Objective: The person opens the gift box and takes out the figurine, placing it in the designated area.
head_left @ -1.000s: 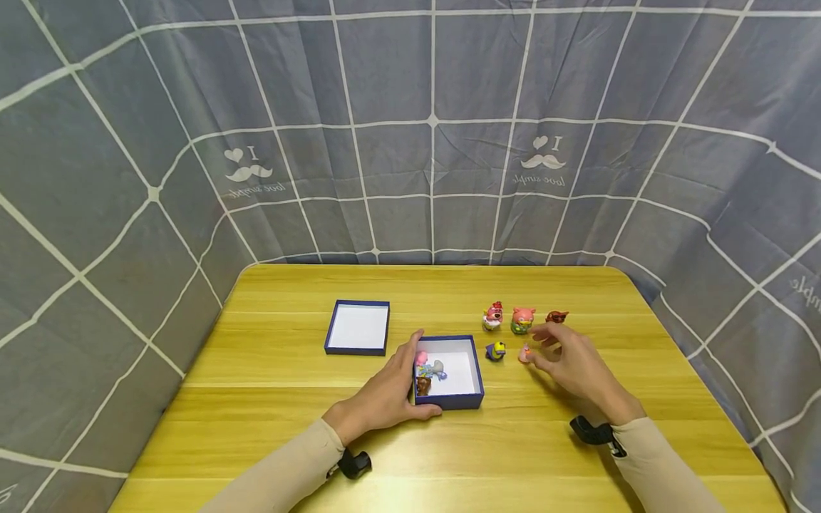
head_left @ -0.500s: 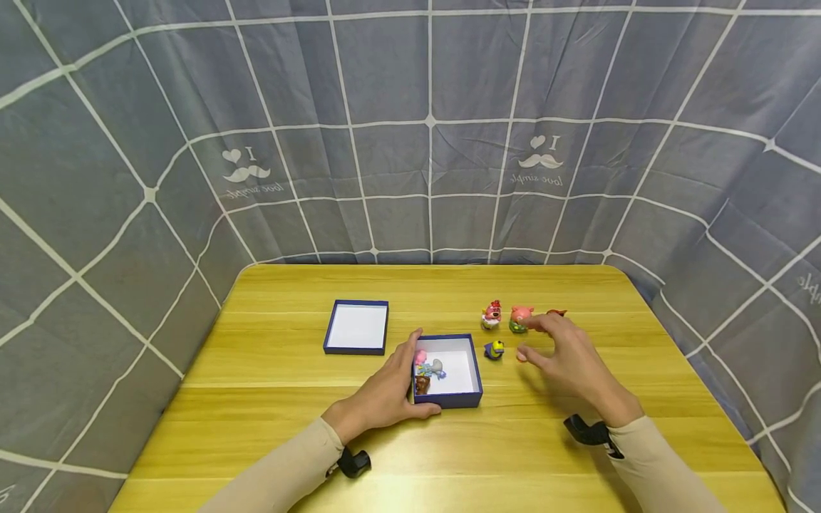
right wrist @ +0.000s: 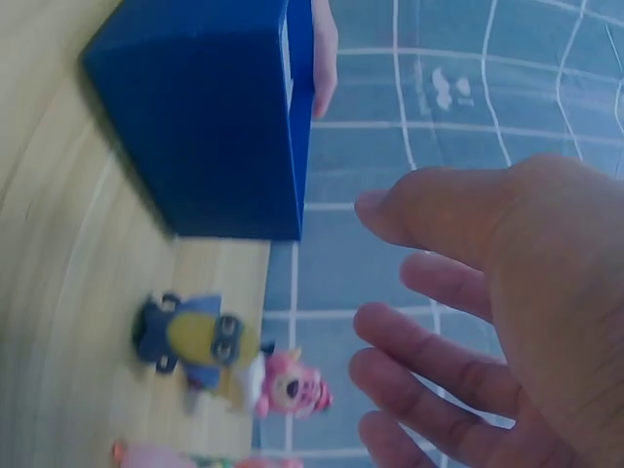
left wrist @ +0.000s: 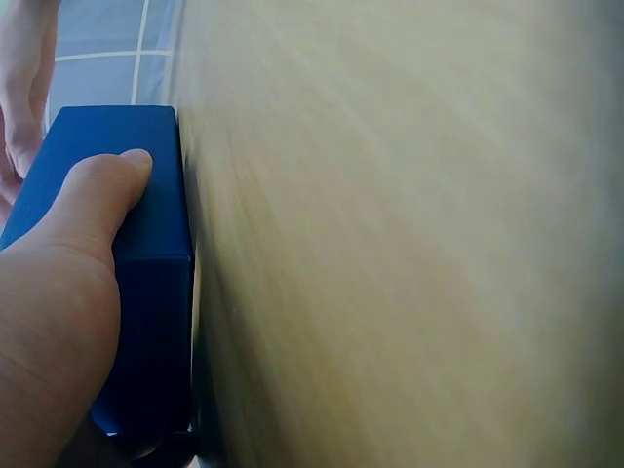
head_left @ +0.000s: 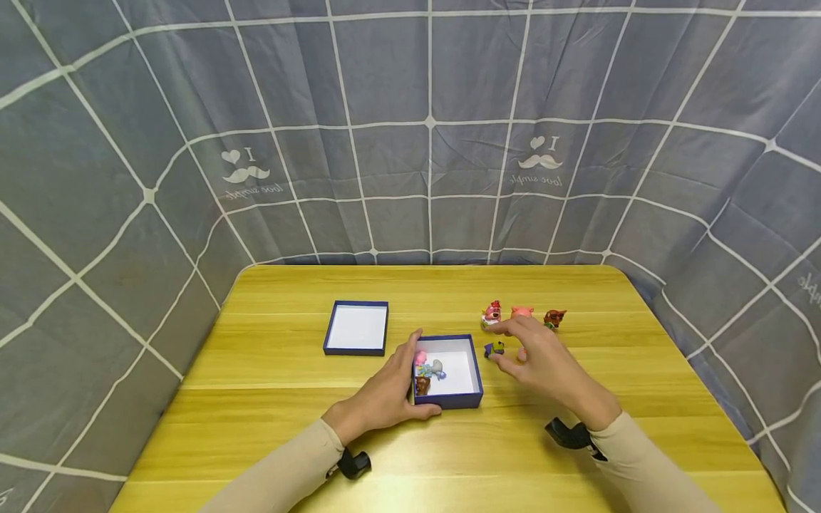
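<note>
My left hand (head_left: 381, 399) grips the left side and front corner of an open blue box (head_left: 458, 401) with a white inside. In the left wrist view its thumb (left wrist: 102, 190) lies on the box's blue wall. Inside, along the left, sit a pink figure (head_left: 420, 358), a grey-and-blue one (head_left: 436, 368) and a brown one (head_left: 422, 385). My right hand (head_left: 548, 363) hovers over a yellow-and-blue minion figure (head_left: 492, 350). Its fingers are spread and hold nothing; the right wrist view shows the minion (right wrist: 195, 336) apart from them.
Behind the right hand stand a pink bear figure (head_left: 491, 313), a pink pig-like figure (head_left: 522, 311) and a dark red-brown figure (head_left: 554, 318). A small pink figure (head_left: 522, 354) is partly hidden by that hand. The box lid (head_left: 356, 328) lies back left. A grey curtain (head_left: 398, 164) surrounds the table.
My right hand has moved left from the small pink figure to the minion figure. The dark red-brown figure shows fully again. The left hand and box stay put.
</note>
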Demonstrator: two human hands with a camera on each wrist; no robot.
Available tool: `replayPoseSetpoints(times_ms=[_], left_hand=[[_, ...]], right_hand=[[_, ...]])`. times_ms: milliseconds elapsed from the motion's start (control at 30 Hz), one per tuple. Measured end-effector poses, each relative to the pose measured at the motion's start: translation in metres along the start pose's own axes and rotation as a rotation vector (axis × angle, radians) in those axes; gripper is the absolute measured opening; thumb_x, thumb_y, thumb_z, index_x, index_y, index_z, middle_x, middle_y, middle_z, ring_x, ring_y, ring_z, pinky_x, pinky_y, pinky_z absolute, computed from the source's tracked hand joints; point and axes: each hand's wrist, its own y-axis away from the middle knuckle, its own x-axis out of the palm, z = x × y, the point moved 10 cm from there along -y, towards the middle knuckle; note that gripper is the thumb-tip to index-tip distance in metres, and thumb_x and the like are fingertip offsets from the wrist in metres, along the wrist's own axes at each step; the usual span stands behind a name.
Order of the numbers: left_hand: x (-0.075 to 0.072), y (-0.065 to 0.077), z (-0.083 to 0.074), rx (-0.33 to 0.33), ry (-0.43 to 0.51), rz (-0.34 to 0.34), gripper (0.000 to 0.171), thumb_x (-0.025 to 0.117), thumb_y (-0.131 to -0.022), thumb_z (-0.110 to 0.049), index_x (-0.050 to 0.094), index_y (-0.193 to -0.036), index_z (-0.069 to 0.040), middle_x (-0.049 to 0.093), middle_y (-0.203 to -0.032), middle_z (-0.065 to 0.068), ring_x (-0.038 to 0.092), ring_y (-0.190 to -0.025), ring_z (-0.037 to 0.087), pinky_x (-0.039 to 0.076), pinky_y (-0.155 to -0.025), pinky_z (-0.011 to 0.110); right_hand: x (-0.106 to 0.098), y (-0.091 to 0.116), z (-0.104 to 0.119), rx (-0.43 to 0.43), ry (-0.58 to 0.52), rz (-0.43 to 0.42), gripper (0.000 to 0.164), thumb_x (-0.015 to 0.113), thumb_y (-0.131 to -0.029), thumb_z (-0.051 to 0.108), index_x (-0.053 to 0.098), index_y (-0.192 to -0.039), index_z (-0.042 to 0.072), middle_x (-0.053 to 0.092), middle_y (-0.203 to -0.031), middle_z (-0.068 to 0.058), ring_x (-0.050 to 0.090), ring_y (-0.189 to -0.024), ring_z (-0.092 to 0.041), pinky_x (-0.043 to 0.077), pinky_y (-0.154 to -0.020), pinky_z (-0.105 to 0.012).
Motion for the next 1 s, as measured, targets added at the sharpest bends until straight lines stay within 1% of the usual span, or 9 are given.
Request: replayPoseSetpoints(times_ms=[167,333,400,467,600,700,800,1000], left_hand=[[0.001,-0.001,0.002,-0.004,0.004,-0.002,0.141,0.097,-0.095,-0.054,0.002,-0.188,-0.006,0.037,-0.183,0.031,0.052,-0.163,0.042,0.048,-0.135,0.062],[0.002,-0.001,0.002,-0.003,0.002,0.003,0.141,0.097,-0.095,-0.054,0.002,-0.187,-0.005,0.039,-0.182,0.031,0.056,-0.159,0.041,0.051,-0.133,0.062],[0.002,-0.002,0.002,-0.003,0.001,0.004,0.141,0.097,-0.095,-0.054,0.001,-0.187,-0.005,0.039,-0.182,0.031,0.056,-0.159,0.041,0.051,-0.132,0.062],[0.002,-0.002,0.002,-0.002,0.003,0.007,0.141,0.096,-0.096,-0.055,0.001,-0.188,-0.006,0.038,-0.182,0.031,0.055,-0.159,0.041,0.051,-0.132,0.062],[0.001,-0.003,0.002,-0.005,0.005,0.013,0.141,0.095,-0.096,-0.056,0.000,-0.188,-0.007,0.038,-0.182,0.031,0.054,-0.160,0.041,0.051,-0.132,0.063],[0.001,-0.002,0.002,-0.005,0.003,0.023,0.141,0.095,-0.097,-0.056,0.000,-0.188,-0.006,0.036,-0.184,0.032,0.052,-0.162,0.042,0.050,-0.133,0.063],[0.001,-0.002,0.003,-0.016,-0.002,0.037,0.141,0.094,-0.097,-0.057,-0.002,-0.188,-0.008,0.032,-0.187,0.031,0.047,-0.168,0.042,0.047,-0.136,0.062],[0.001,-0.001,0.004,-0.030,0.021,0.075,0.142,0.093,-0.098,-0.058,-0.005,-0.188,-0.011,0.022,-0.192,0.027,0.035,-0.177,0.042,0.039,-0.141,0.062]], right_hand=[[0.011,-0.007,0.013,-0.033,-0.002,0.044,0.044,0.097,-0.097,0.015,0.080,-0.137,0.007,0.083,-0.136,-0.010,0.079,-0.128,-0.034,0.067,-0.108,-0.057],[0.020,-0.013,0.024,-0.053,-0.003,0.087,0.044,0.096,-0.099,0.020,0.081,-0.139,0.010,0.081,-0.137,-0.009,0.079,-0.128,-0.033,0.068,-0.106,-0.056],[0.024,-0.015,0.028,-0.056,0.000,0.116,0.043,0.095,-0.100,0.022,0.081,-0.140,0.011,0.080,-0.137,-0.008,0.078,-0.126,-0.031,0.068,-0.104,-0.054],[0.029,-0.017,0.031,-0.060,0.010,0.158,0.043,0.094,-0.102,0.025,0.081,-0.141,0.013,0.080,-0.137,-0.007,0.077,-0.127,-0.030,0.068,-0.105,-0.055],[0.042,-0.024,0.038,-0.069,0.002,0.266,0.043,0.091,-0.104,0.030,0.081,-0.143,0.017,0.080,-0.138,-0.006,0.076,-0.127,-0.029,0.067,-0.107,-0.055],[0.051,-0.029,0.044,-0.083,-0.036,0.340,0.042,0.090,-0.105,0.032,0.082,-0.144,0.017,0.081,-0.135,-0.006,0.076,-0.123,-0.027,0.066,-0.106,-0.053],[0.059,-0.035,0.051,-0.117,-0.069,0.401,0.041,0.089,-0.106,0.030,0.082,-0.144,0.016,0.081,-0.134,-0.007,0.076,-0.122,-0.027,0.065,-0.103,-0.052],[0.076,-0.044,0.059,-0.158,-0.125,0.539,0.042,0.087,-0.107,0.028,0.080,-0.146,0.015,0.080,-0.140,-0.006,0.077,-0.124,-0.027,0.068,-0.103,-0.046]])
